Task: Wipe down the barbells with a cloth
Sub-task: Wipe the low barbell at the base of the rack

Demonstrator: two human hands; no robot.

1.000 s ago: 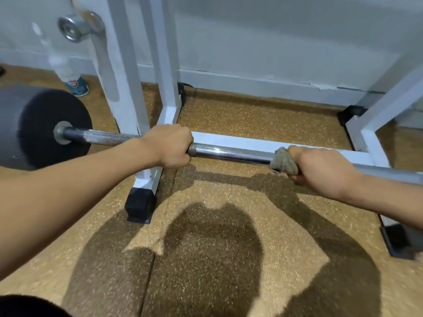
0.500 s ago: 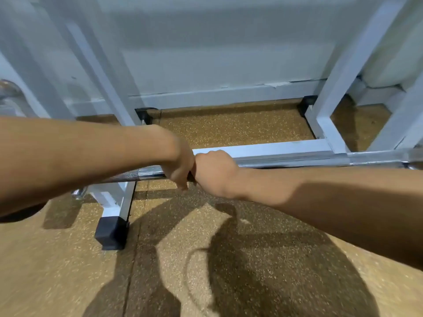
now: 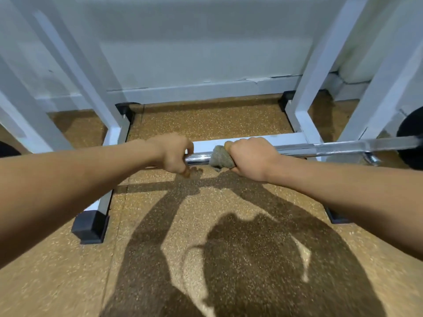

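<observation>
Crosswise, the barbell (image 3: 320, 149) runs left-right, seemingly gripped through the cloth (image 3: 220, 158).

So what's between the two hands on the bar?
Head view: a short bare stretch of bar, then the cloth bunched at the right hand; left hand.

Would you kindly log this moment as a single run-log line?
stage: wiping bar | right hand: grips cloth around barbell | left hand: fingers curled at bar, grip unclear | rack: behind
</observation>
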